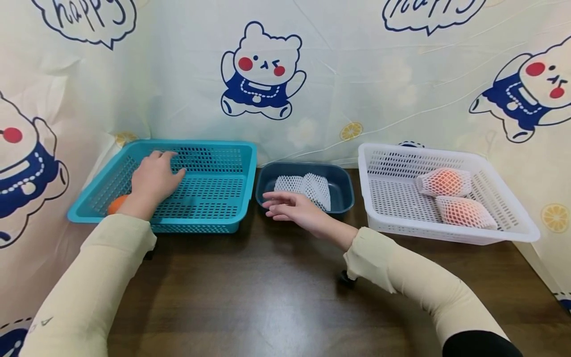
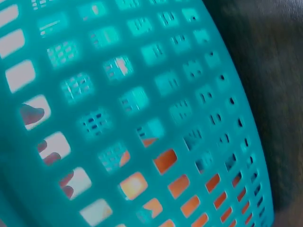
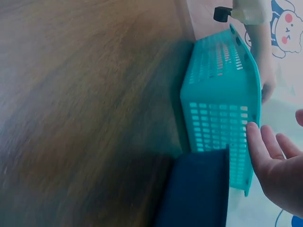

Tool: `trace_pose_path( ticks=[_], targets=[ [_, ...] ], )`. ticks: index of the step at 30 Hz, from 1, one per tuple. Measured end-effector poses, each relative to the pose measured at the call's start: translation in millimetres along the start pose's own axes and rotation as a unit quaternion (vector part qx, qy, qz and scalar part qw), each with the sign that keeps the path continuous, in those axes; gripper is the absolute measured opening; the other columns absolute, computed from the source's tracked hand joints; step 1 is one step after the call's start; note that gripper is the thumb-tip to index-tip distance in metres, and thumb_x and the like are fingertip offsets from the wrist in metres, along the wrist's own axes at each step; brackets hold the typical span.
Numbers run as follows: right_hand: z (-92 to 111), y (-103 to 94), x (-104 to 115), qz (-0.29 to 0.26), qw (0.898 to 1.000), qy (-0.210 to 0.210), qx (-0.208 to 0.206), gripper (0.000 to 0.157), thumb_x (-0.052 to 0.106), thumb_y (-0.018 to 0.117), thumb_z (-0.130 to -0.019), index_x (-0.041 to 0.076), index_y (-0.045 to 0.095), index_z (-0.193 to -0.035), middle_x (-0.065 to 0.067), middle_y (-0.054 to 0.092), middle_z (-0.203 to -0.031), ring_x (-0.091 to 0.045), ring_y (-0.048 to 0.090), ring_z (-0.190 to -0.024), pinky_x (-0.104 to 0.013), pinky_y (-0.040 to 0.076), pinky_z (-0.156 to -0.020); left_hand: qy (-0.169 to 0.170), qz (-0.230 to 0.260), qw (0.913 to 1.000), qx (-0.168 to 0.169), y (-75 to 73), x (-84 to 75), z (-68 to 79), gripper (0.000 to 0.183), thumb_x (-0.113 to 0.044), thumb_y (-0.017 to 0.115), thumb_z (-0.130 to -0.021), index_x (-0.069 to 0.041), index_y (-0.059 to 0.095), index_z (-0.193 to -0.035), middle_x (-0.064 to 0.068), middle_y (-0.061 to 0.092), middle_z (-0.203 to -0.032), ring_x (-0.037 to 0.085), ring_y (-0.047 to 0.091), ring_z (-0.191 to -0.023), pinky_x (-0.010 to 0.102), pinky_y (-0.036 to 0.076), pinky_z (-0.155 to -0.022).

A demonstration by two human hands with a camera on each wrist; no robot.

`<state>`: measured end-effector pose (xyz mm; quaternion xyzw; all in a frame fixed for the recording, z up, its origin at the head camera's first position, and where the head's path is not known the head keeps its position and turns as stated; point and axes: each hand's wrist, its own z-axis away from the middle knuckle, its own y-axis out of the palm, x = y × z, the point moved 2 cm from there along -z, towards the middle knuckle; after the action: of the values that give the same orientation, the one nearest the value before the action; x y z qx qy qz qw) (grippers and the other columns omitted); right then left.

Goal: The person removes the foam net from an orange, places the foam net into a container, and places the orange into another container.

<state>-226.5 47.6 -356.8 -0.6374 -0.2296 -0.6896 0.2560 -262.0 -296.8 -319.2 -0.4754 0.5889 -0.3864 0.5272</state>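
My left hand (image 1: 156, 178) reaches over the left part of a teal basket (image 1: 247, 163), thumb spread away from the fingers, and I see nothing held in it. An orange fruit (image 1: 117, 204) lies in that basket, partly hidden behind the wrist; its colour also shows through the holes of the basket wall (image 2: 170, 161) in the left wrist view. Over the front of a dark blue box (image 1: 341, 178), my right hand (image 1: 296, 210) hovers with loosely extended fingers and holds nothing. White foam nets (image 1: 316, 188) lie inside the box, close beyond those fingers.
A white basket (image 1: 372, 208) stands on the right, holding two orange-pink fruits in foam nets, one farther back (image 1: 446, 182) and one nearer (image 1: 466, 212). All the containers sit on a brown wooden table (image 1: 267, 292), against a bear-printed cloth (image 1: 348, 74).
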Motion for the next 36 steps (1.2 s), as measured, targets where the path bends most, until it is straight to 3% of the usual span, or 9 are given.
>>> trace_pose_path(
  ticks=[8,14,18,29,36],
  targets=[
    [18,-15.8,3,0.095,0.994,-0.048,-0.004,0.042,0.003,0.050,-0.106,-0.006,0.048,-0.147,-0.027,0.060,-0.134,-0.043,0.059,-0.123,-0.051,0.048,-0.103,0.045,0.005,0.9990,-0.003,5.6,-21.6,4.5,0.051,-0.023,0.061,-0.101,0.007,0.050,-0.141,0.037,0.044,-0.138,0.057,0.045,-0.120,0.069,0.045,-0.087],
    [31,-26.8,8,0.168,0.983,-0.063,-0.027,0.043,0.007,0.056,-0.104,-0.002,0.052,-0.146,-0.023,0.063,-0.130,-0.033,0.064,-0.116,-0.039,0.053,-0.097,0.065,0.015,0.9978,0.001,8.6,-35.9,8.0,0.043,-0.020,0.061,-0.102,0.006,0.055,-0.136,0.034,0.050,-0.132,0.052,0.051,-0.113,0.066,0.047,-0.087],
    [38,-32.1,10,0.201,0.976,-0.070,-0.044,0.043,0.009,0.060,-0.103,-0.001,0.054,-0.144,-0.019,0.066,-0.126,-0.028,0.065,-0.111,-0.038,0.053,-0.094,0.083,0.010,0.9964,-0.008,10.3,-46.5,14.0,0.038,-0.017,0.061,-0.101,0.006,0.059,-0.131,0.031,0.056,-0.125,0.047,0.057,-0.105,0.062,0.050,-0.084],
    [60,-45.4,14,0.209,0.971,-0.078,-0.089,0.040,0.007,0.060,-0.103,0.001,0.058,-0.142,-0.020,0.067,-0.123,-0.027,0.067,-0.110,-0.033,0.054,-0.090,0.167,0.007,0.9854,-0.033,15.4,-87.0,26.1,0.028,-0.013,0.061,-0.100,0.002,0.067,-0.123,0.023,0.066,-0.112,0.038,0.064,-0.096,0.050,0.057,-0.071],
    [75,-58.4,19,0.227,0.961,-0.104,-0.117,0.036,0.005,0.062,-0.101,0.000,0.061,-0.137,-0.018,0.068,-0.121,-0.028,0.066,-0.111,-0.026,0.052,-0.090,0.187,0.021,0.9818,-0.025,16.3,-112.5,32.5,0.028,-0.015,0.064,-0.100,0.000,0.069,-0.123,0.019,0.068,-0.110,0.034,0.064,-0.095,0.048,0.057,-0.073]
  ],
)
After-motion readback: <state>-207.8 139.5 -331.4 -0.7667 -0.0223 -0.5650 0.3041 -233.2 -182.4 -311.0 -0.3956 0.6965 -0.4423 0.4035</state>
